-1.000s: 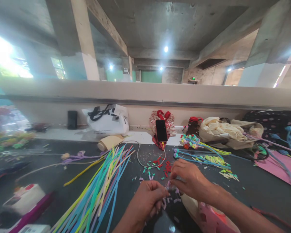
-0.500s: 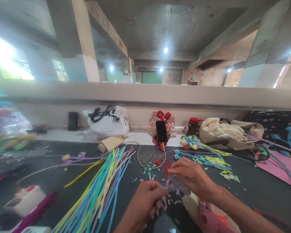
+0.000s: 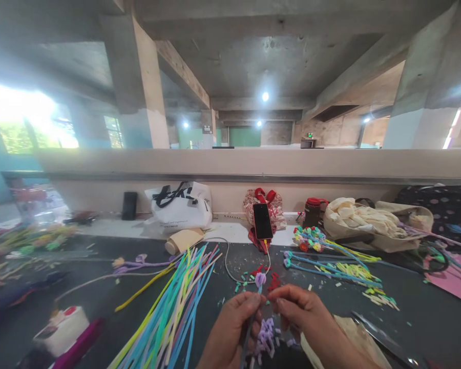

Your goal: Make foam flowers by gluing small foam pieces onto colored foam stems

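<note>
My left hand pinches a fuzzy pipe-cleaner stem topped by a small purple flower head, which sticks up above the fingertips. Close on its right is my right hand, thumb and forefinger brought together beside the stem; whatever is between them is too small to make out. Under the hands lies a pile of short purple pipe-cleaner pieces. Red pieces and green pieces are scattered just beyond the fingers.
Long coloured pipe cleaners are bundled at left. Finished flower stems lie at back right. A phone with a cable leans on a patterned bag. Scissors lie at right, and a white box sits at left.
My right hand has come down from over the red pieces to beside my left fingertips. The purple flower now stands upright above my left hand. The camera view has tilted up.
</note>
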The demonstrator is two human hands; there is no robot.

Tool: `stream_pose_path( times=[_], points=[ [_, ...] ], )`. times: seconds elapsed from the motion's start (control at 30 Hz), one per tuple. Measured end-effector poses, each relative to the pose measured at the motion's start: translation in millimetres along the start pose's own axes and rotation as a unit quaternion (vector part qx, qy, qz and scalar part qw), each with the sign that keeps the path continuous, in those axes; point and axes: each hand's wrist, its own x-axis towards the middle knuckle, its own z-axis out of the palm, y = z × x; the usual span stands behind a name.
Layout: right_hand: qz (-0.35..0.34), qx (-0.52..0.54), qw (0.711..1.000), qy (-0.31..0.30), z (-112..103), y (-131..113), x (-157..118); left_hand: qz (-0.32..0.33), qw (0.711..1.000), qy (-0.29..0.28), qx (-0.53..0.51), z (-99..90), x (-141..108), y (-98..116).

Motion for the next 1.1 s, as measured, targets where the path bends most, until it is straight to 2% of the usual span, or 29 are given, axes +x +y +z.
stream_pose_path(
  times=[0.1, 0.2, 0.3, 0.4, 0.53, 0.6, 0.73, 0.8, 0.97, 1.1],
  points=[
    [0.014, 0.070, 0.997, 0.006, 9, -2, 9, -0.008, 1.000, -0.002, 0.008, 0.2, -2, 1],
    [0.059, 0.138, 0.989, 0.014, 15, -1, 14, 0.005, 1.000, 0.007, -0.007, 3.1, -8, 2],
    [0.084, 0.191, 0.978, 0.015, 17, 8, 18, 0.020, 0.999, -0.019, -0.026, 5.5, -13, 3],
    [0.089, 0.230, 0.969, 0.003, 18, 18, 22, 0.021, 0.999, -0.035, -0.024, 5.9, -11, 4],
    [0.093, 0.248, 0.964, -0.004, 21, 23, 24, -0.008, 0.999, -0.018, 0.028, 4.3, -2, 1],
    [0.091, 0.252, 0.963, 0.002, 23, 20, 24, 0.021, 0.999, 0.005, 0.041, 4.0, 2, -1],
    [0.084, 0.249, 0.965, 0.011, 27, 14, 28, 0.136, 0.985, 0.101, 0.021, 6.8, 2, -3],
    [0.086, 0.243, 0.966, 0.011, 29, 13, 32, 0.167, 0.978, 0.125, 0.022, 9.0, -1, -2],
    [0.094, 0.230, 0.968, 0.018, 33, 14, 39, 0.188, 0.967, 0.160, 0.065, 10.9, -7, 4],
    [0.095, 0.228, 0.969, 0.022, 37, 13, 40, 0.182, 0.962, 0.179, 0.091, 8.0, -5, 5]
  ],
)
